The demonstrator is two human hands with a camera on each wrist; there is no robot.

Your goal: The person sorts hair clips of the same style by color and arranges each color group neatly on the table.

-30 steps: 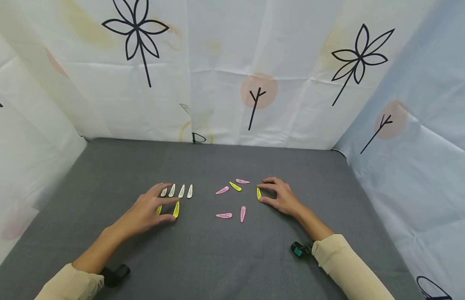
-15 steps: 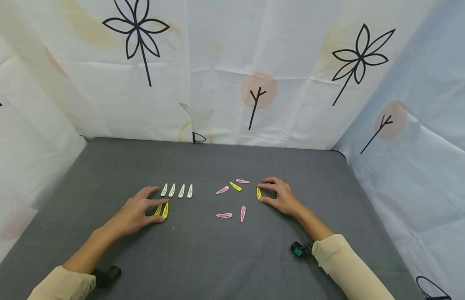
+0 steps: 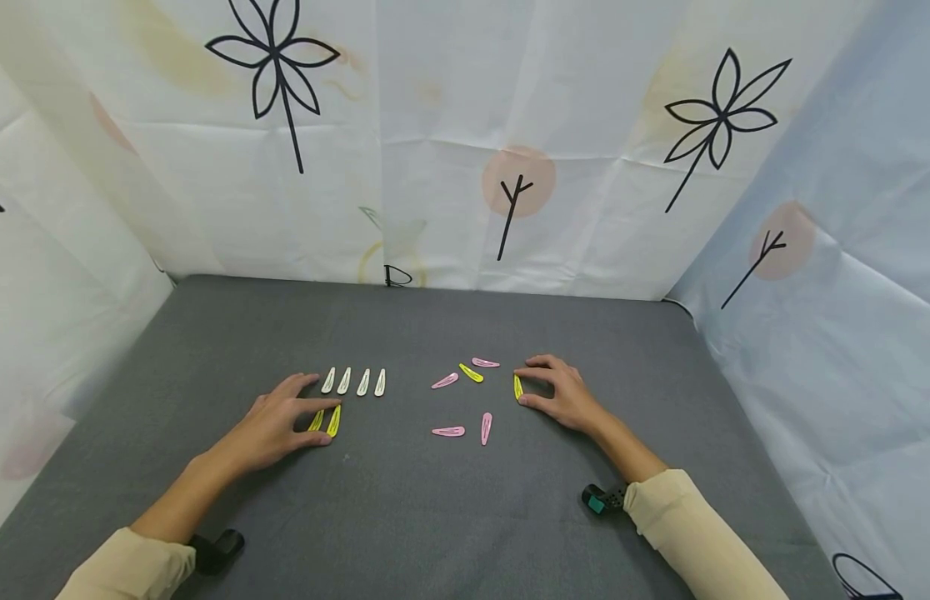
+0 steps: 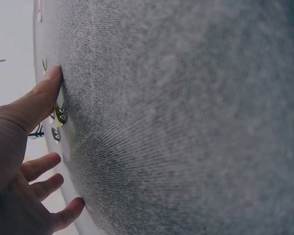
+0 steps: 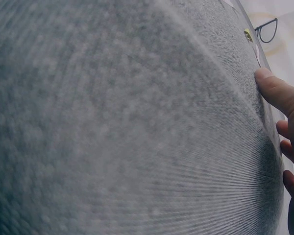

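Note:
My left hand holds a yellow snap hair clip by its two ends, between thumb and index finger, on the grey cloth. Just left of it lies a second yellow clip, partly behind the fingers. In the left wrist view a yellow clip shows past the thumb. Over on the right, my right hand has thumb and index finger at the ends of another yellow clip. The right wrist view hides that clip behind the thumb.
Several white hair clips stand in a row beyond my left hand. Between the hands lie several scattered pink clips and one yellow clip. Patterned fabric walls enclose the grey table at the back and sides.
My left hand has slid the yellow hair clip left, close beside the other yellow one, then slightly back right. The right hand stays where it was.

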